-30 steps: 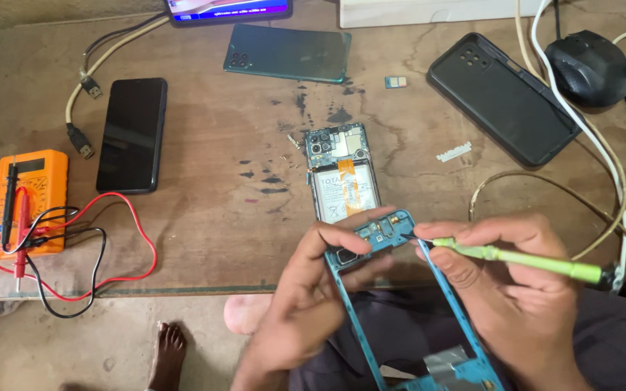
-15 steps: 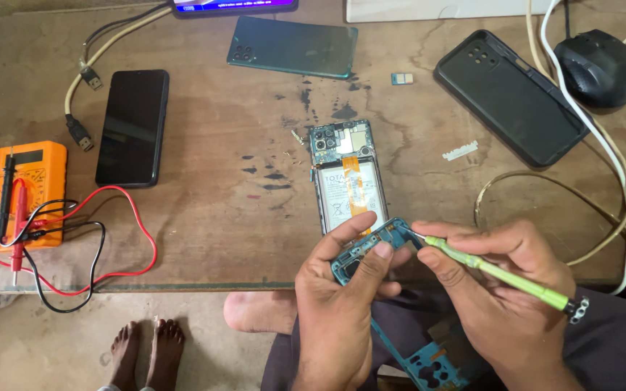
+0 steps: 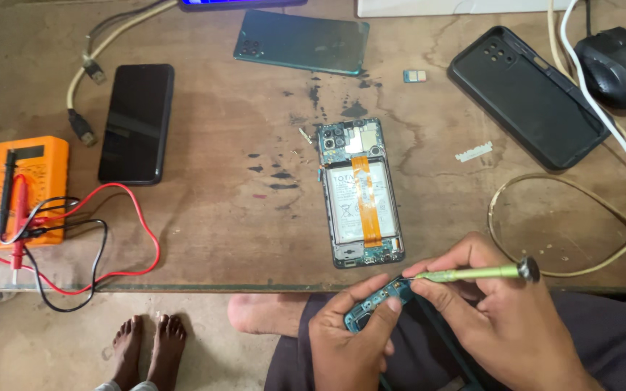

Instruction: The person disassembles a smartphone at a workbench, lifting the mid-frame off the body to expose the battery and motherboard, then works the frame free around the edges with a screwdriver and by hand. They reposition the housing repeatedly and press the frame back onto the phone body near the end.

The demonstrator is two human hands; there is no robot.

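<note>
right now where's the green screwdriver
In the head view it is low on the right, at the near table edge: the right hand holds the green screwdriver, its tip on the teal phone frame that the left hand grips.

your table [image 3: 219, 217] is worn brown wood, stained dark near the middle. on it, at your left, an orange meter [image 3: 34, 185] with red and black leads [image 3: 110, 246] looping toward the near edge, and just beside it a black phone [image 3: 136, 123] face up. a teal back cover [image 3: 302, 42] lies at the far side. an opened phone [image 3: 360, 194] sits in the middle, battery showing. at your right lie a black case [image 3: 527, 94], a mouse [image 3: 621, 66] and white and tan cables [image 3: 617, 159].
</note>
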